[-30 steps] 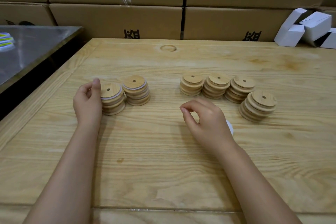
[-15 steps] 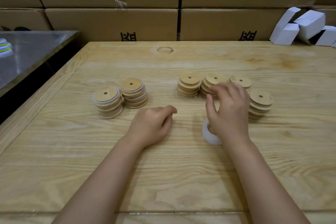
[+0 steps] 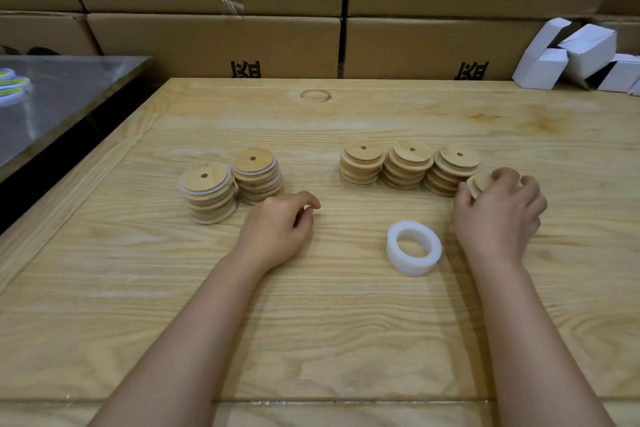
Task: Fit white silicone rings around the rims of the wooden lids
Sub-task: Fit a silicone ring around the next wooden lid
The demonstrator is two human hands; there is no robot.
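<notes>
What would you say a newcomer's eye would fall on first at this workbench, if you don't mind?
The bright stack of white silicone rings stands out on the wooden table, near the middle, just left of the right hand, which grips a wooden lid. Behind, bare lid stacks stand right of centre and two ringed stacks left, near the idle left hand.

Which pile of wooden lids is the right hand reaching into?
The rightmost pile, nearer the person than the row of three: it alone is covered by the right hand, whose fingers curl round its top.
</notes>
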